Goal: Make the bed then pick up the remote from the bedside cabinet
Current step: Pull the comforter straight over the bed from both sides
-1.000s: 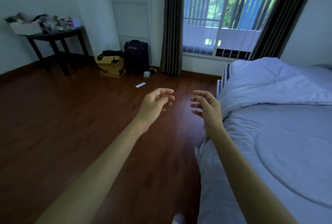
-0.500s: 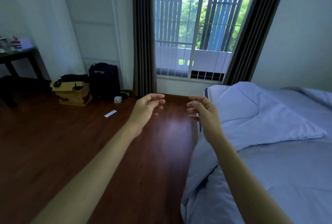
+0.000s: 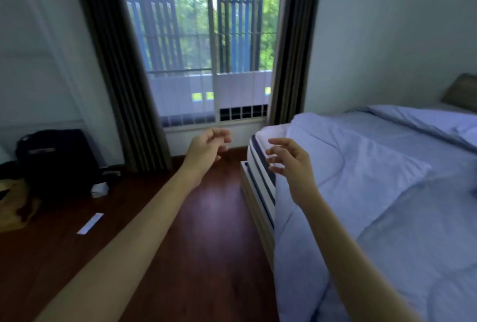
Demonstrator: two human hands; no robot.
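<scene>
Standing beside the wide bed with the white, dark-banded mattress (image 3: 260, 167), facing its foot corner. Holding the left hand (image 3: 206, 149) out over the dark red-brown wooden floor (image 3: 206, 231) just off that bed corner, fingers loosely curled, gripping nothing. Holding the right hand (image 3: 291, 159) out closer to the bed, in front of the mattress edge, fingers spread and half bent, likewise empty and apparently not touching any cloth. Judging the bed-making only partly done: seeing the pale blue quilted duvet (image 3: 387, 192) spread over most of the bed yet lying folded back in a triangular flap at the foot corner, baring the white mattress top there (rumpled along the near side as well). Expecting that flap to need drawing down and smoothing. Finding neither the remote nor the bedside cabinet anywhere in view, so counting that second part as wholly undone; guessing at a spot up by the bed's head, near the brownish headboard (image 3: 459, 89). Noticing a black bag (image 3: 56, 156) and a flat white strip (image 3: 90, 223) on the floor well away from the bed, too small to identify.
</scene>
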